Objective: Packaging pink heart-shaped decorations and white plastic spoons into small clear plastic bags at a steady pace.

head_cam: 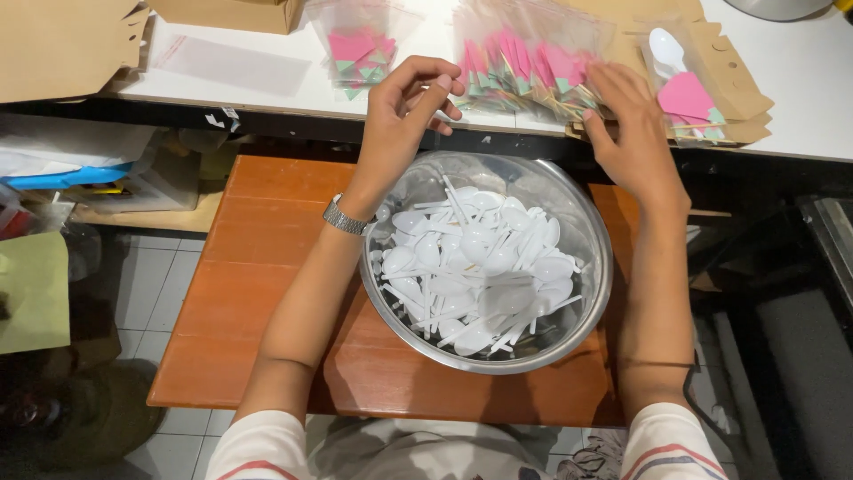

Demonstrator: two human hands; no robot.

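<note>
A row of clear packets (524,67) with pink napkins already lies on the white worktop (800,80), the right hand (626,124) spread flat on it, the left hand (409,102) loosely curled, seemingly empty, while the steel bowl (586,222) below holds many unpacked white spoons (475,262).

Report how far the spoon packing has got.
Done: one clear packet already holds a white spoon beside pink napkins. In hand: the right hand rests on the row of packets; the left hand hovers beside it. Left: the steel bowl is heaped with loose spoons.
</note>
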